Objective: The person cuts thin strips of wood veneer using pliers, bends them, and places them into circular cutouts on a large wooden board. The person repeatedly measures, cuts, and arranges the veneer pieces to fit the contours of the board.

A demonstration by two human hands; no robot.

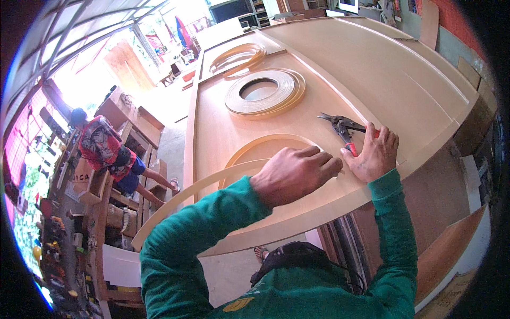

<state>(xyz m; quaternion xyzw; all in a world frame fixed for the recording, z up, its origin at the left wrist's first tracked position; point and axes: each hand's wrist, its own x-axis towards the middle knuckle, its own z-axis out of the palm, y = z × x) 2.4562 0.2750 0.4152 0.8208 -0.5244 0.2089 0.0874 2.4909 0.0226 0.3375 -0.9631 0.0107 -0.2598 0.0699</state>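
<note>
My right hand (pixel 378 154) is closed around the red handles of a pair of tin snips (pixel 340 125). The snips lie low over the wooden panel (pixel 212 133), with their dark jaws pointing away to the left. Beside it, my left hand (pixel 300 173) has its fingers curled in over the panel's near part. A thin wood-coloured edging strip (pixel 194 186) runs into that hand, and its other end sticks out past the panel's left edge. The strip's loop (pixel 255 146) curves on the panel just beyond the hand. My left fingertips are partly hidden.
A large roll of edging (pixel 295 90) rests farther up the panel, with a looser coil (pixel 239 57) behind it. A raised rail (pixel 324 80) divides the surface. At the left, a person (pixel 109 149) stands by wooden frames and boxes. Boards lean at the lower right.
</note>
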